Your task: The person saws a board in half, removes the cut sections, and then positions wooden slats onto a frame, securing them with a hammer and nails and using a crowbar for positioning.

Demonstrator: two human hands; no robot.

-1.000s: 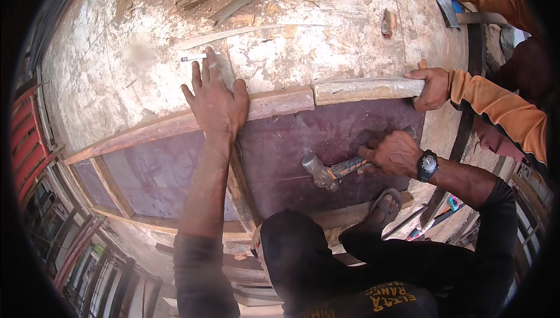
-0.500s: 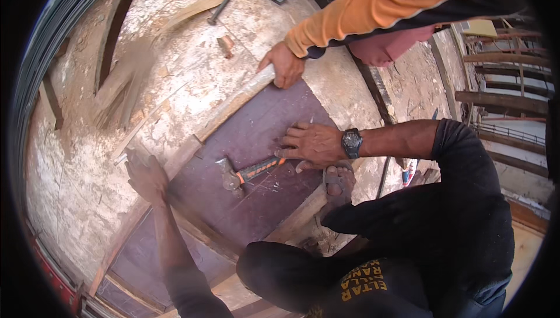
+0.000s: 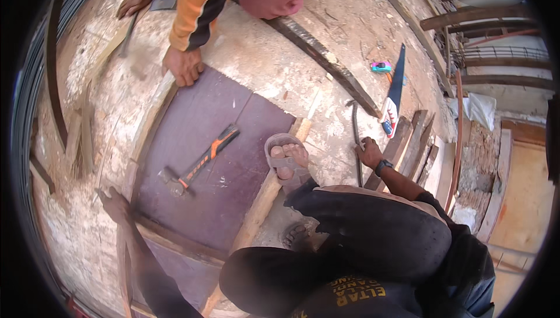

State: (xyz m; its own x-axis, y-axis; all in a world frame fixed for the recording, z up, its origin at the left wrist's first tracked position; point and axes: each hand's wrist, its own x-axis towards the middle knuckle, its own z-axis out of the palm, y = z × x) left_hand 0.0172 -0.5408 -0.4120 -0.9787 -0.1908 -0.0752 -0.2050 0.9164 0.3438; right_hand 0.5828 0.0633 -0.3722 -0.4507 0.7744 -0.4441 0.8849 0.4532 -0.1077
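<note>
My left hand [image 3: 115, 204] is at the left side of a wooden frame, fingers apart, its fingertips beside a thin wood strip. My right hand [image 3: 368, 153] reaches out to the right, fingers loosely bent, next to a dark curved bar [image 3: 355, 123] on the floor. Whether it touches the bar is hard to tell. A hammer [image 3: 201, 160] with an orange and black handle lies on the purplish-brown panel [image 3: 169, 117] inside the frame. At the frame's far left corner, a co-worker's hand [image 3: 184, 66] presses on the end of the left batten [image 3: 153, 117].
My sandaled foot [image 3: 286, 157] rests on the frame's right batten [image 3: 256, 207]. A handsaw [image 3: 396, 82] and a pink and teal tape measure [image 3: 381, 67] lie at the right. Beyond is a long dark beam [image 3: 326, 64]. Wood offcuts [image 3: 402, 149] lie beside my right hand.
My right hand has left the panel by the hammer handle and moved right to the dark bar. My view has swung right, bringing the saw into sight. The co-worker's hand stays on the batten.
</note>
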